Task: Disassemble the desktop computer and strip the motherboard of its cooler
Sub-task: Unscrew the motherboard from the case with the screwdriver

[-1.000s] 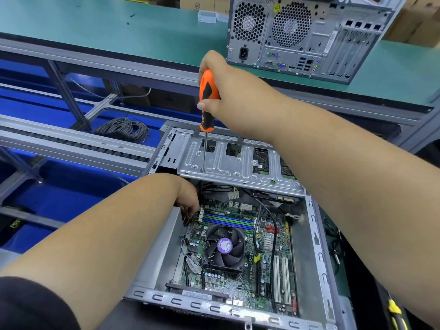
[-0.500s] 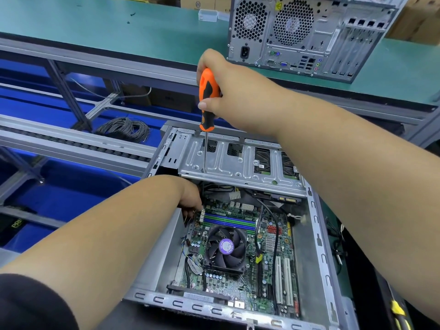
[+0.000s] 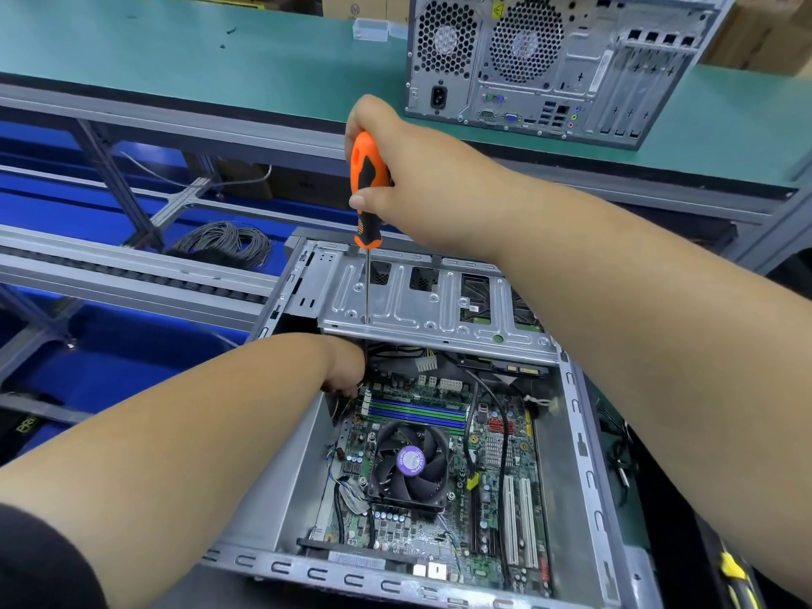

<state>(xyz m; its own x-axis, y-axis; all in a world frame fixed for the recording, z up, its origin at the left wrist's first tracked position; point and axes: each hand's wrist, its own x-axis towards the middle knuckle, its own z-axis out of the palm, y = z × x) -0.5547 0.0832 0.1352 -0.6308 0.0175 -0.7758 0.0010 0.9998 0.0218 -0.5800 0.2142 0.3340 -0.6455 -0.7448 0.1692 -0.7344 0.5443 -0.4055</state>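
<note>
Case open, side panel off; motherboard and cooler seated at its middle. Your right hand grips the screwdriver, tip on the drive cage. Left hand reaches beneath; grip hidden. Most steps remain.

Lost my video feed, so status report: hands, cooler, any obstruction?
Right hand grips screwdriver, tip on drive cage. Left hand reaches under cage, fingers hidden. Cooler still on motherboard, cables across.
</note>
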